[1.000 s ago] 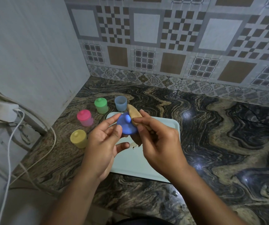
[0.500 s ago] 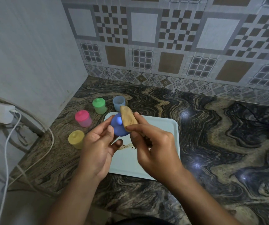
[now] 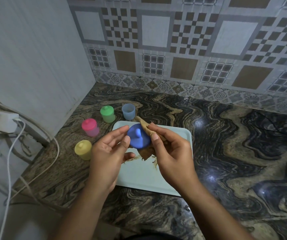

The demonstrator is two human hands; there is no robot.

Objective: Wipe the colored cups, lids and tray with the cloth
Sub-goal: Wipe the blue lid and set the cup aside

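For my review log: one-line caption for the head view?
Left hand holds the blue lid above the tray; right hand presses a brown cloth against it.

Both bare forearms reach in from below and converge. The left grip [image 3: 110, 154], palm turned upward, pinches the rim of a blue lid [image 3: 138, 138] with thumb and fingertips. The right grip [image 3: 171, 151] pinches a brown cloth [image 3: 144, 125] against the lid's opposite edge.
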